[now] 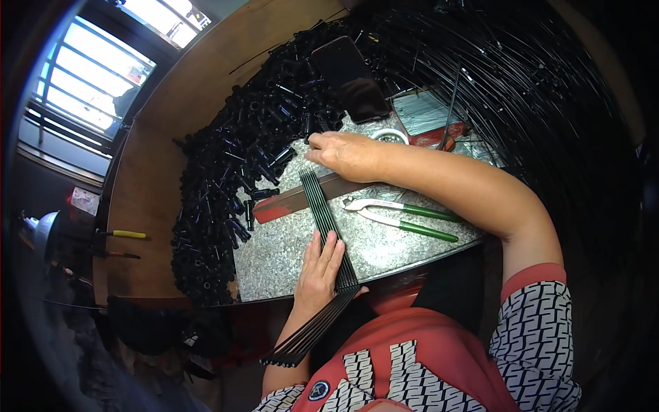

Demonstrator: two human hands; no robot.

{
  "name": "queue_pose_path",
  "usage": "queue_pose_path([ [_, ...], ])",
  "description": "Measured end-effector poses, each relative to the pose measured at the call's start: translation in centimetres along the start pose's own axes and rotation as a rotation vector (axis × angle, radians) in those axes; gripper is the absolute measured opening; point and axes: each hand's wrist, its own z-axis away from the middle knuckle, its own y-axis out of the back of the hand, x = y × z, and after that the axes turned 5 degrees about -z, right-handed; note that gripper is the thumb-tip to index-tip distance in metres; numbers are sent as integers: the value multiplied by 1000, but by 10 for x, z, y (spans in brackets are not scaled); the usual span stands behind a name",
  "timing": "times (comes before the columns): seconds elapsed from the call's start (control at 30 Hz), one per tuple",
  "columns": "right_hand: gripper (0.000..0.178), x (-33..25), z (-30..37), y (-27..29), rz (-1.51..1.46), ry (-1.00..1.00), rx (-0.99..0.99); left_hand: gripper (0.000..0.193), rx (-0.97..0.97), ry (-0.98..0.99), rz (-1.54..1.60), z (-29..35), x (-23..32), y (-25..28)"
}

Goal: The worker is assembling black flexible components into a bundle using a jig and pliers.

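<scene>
My left hand (318,271) lies over a flat row of thin black rods (322,213), fingers stretched across them and the thumb showing on the far side, gripping the row. The rods cross a red and brown bar (281,204), and their lower ends fan out past the table edge over my left forearm. Above their upper ends is my right hand (340,154), its fingers curled together beside a heap of short black tubular parts (261,147). Whatever those fingertips may hold is hidden. Green-handled pincers (405,216) lie right of the rods.
A dark phone (351,79) rests at the back of the speckled tabletop (268,268). Beyond my right forearm are a white ring-shaped object (391,136) and a large mass of long black rods (522,89). A wooden board wall (147,185) curves along the left; a yellow-handled tool (129,234) hangs there.
</scene>
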Motion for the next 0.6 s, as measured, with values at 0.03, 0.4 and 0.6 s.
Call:
queue_pose_path([
  [0.03,30,1,4,12,9,-10,10,98,8,1,8,0,0,0],
  [0.4,12,20,60,92,565,-539,-215,95,48,-22,16,7,-7,-1],
  [0.6,14,25,70,87,637,-545,-239,91,65,-9,10,9,-10,-2],
])
